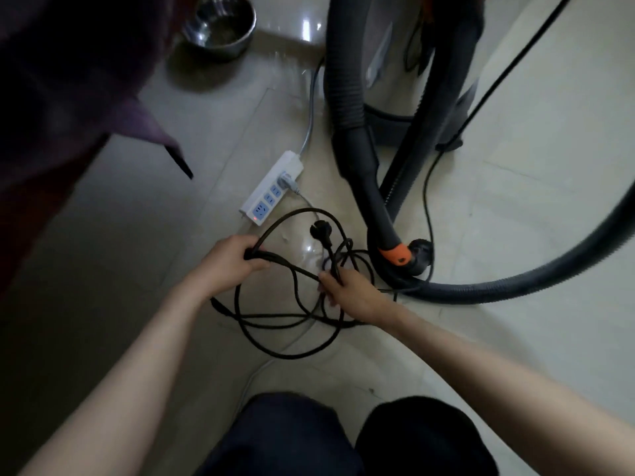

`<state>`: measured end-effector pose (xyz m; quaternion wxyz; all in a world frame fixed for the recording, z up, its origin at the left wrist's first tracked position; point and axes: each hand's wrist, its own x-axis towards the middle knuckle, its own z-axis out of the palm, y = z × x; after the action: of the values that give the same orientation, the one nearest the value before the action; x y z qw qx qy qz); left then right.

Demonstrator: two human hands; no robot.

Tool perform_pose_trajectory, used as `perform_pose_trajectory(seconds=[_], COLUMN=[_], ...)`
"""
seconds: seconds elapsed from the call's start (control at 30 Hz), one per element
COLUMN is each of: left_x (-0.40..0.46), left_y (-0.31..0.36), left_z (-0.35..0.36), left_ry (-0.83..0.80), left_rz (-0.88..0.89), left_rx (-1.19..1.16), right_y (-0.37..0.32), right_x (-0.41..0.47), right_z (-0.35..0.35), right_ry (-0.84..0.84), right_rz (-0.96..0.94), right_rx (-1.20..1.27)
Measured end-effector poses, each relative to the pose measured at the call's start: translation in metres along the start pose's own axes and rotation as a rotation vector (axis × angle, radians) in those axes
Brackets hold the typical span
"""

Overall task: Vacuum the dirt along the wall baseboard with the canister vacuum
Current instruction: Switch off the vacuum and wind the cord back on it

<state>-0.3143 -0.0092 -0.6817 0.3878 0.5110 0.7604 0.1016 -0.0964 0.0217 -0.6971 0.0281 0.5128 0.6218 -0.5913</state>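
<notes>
Left hand (229, 259) is gripping a bunch of black cord (292, 304) loops at frame center; right hand (347, 290) is pinching strands just right of it. Plug (320, 231) is lying loose above them, near the power strip (271, 188). Vacuum (405, 80) is standing upper right, hose (515, 286) trailing on the floor. Cord looks limp, light, tangle-prone; probably best held near the plug.

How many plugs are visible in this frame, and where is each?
2. A grey plug sits in the white power strip on the floor. A black plug, unplugged, hangs among the tangled black cord held by both hands. Others may be hidden.
</notes>
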Motion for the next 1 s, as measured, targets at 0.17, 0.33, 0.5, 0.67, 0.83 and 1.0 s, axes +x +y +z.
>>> perform_pose_trajectory(seconds=[0.17, 0.33, 0.5, 0.67, 0.83, 1.0], left_x=[-0.051, -0.105, -0.16, -0.222, -0.281, -0.325], left_y=[0.066, 0.134, 0.202, 0.276, 0.366, 0.458], left_z=[-0.05, -0.097, -0.151, -0.219, -0.291, -0.337], left_ry=[-0.032, -0.066, -0.204, -0.309, -0.332, -0.31], left_rz=[0.052, 0.122, 0.136, 0.179, 0.264, 0.409], left_rx=[0.089, 0.147, 0.169, 0.086, -0.137, -0.297], right_y=[-0.04, -0.086, -0.129, -0.189, -0.256, -0.313], right_x=[-0.074, -0.146, -0.224, -0.303, -0.378, -0.443], right_z=[-0.018, -0.047, -0.08, -0.122, -0.179, -0.234], right_ry=[-0.018, 0.079, 0.057, 0.058, 0.093, 0.135], right_rz=[0.006, 0.036, 0.039, 0.006, -0.087, -0.187], right_rx=[-0.026, 0.08, 0.039, 0.03, 0.105, 0.203])
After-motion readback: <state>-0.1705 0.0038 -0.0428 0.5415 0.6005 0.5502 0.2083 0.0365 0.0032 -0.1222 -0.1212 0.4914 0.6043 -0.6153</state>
